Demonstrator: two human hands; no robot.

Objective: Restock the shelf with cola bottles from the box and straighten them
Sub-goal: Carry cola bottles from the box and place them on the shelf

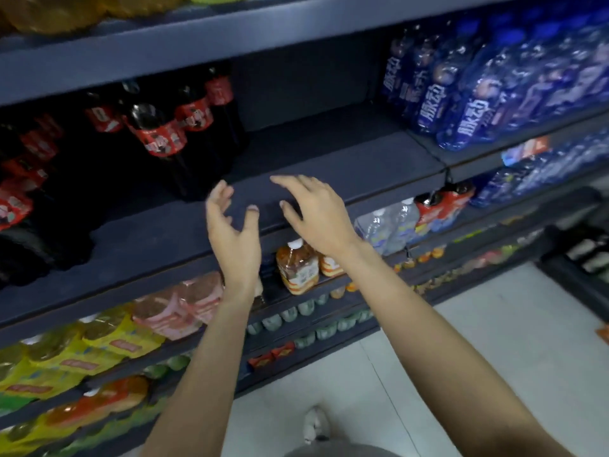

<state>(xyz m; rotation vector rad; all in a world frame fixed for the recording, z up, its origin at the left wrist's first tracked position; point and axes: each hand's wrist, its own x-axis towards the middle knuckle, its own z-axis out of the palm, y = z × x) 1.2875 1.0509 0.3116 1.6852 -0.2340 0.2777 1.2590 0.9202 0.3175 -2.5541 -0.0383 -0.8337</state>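
Left hand (234, 232): grip open, empty, at the shelf (329, 166) front edge.
Right hand (318, 216): grip open, empty.
Cola bottles (158, 133): upright, 10 o'clock of hands.

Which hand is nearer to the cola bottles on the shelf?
Left. The left hand is open just right of the cola bottles; the right hand is farther right, over the bare shelf.
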